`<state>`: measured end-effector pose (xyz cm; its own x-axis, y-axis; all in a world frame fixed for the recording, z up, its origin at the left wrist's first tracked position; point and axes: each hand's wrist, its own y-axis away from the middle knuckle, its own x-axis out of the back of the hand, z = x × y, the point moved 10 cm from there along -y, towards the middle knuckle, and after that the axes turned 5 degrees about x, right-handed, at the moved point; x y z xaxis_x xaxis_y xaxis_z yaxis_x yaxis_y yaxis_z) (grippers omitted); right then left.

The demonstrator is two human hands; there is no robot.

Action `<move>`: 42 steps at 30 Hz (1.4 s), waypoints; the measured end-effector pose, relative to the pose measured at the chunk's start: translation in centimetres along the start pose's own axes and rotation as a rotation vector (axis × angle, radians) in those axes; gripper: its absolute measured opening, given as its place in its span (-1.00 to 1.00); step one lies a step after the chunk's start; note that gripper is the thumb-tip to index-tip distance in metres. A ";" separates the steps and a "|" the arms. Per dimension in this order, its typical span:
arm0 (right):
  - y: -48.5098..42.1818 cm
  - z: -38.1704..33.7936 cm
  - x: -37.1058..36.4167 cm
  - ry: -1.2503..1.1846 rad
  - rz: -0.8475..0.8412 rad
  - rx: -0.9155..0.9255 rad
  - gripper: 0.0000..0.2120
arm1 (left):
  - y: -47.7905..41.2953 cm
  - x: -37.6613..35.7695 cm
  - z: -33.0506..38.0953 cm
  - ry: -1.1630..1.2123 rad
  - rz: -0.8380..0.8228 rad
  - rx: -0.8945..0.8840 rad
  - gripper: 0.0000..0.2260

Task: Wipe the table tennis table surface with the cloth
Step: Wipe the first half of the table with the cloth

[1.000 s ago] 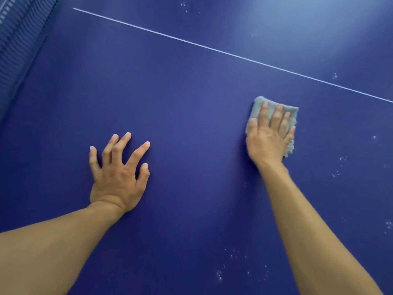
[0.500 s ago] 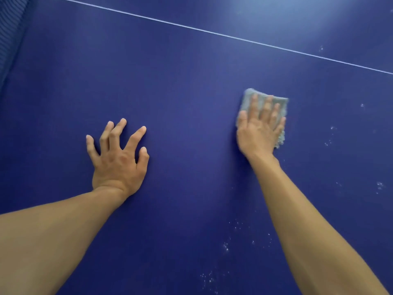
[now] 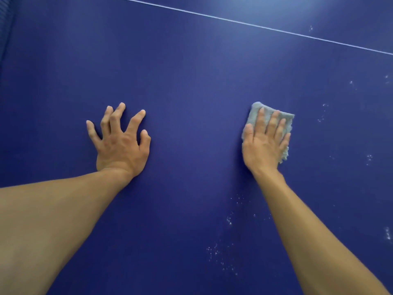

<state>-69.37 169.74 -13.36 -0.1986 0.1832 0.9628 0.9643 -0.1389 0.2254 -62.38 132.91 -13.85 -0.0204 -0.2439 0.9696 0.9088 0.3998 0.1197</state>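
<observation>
Head view: the right hand (image 3: pixel 264 145) is pressing the grey cloth (image 3: pixel 286 119) flat on the blue worktop (image 3: pixel 191 81), fingers (image 3: pixel 271 122) straight. The left hand (image 3: pixel 121 145) is bracing, fingers splayed wide, holding nothing. Wiping is under way. The next stroke is probably calling for the white specks (image 3: pixel 221 256).

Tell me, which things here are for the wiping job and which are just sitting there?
For the job:
cloth
right hand, pressing flat on the cloth
blue table
white specks on the table

Just there:
left hand, resting on the table with its fingers spread
white line painted across the table
</observation>
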 end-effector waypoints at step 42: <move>24.0 8.8 -4.7 0.020 -0.059 0.030 -0.36 | 13.1 3.0 1.4 0.194 0.077 -0.345 -0.58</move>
<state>-43.77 174.12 -13.83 -0.2583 0.1709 0.9508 0.9556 -0.0992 0.2774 -51.16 138.65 -9.07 0.1023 -0.4007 0.9105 0.9918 0.1115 -0.0624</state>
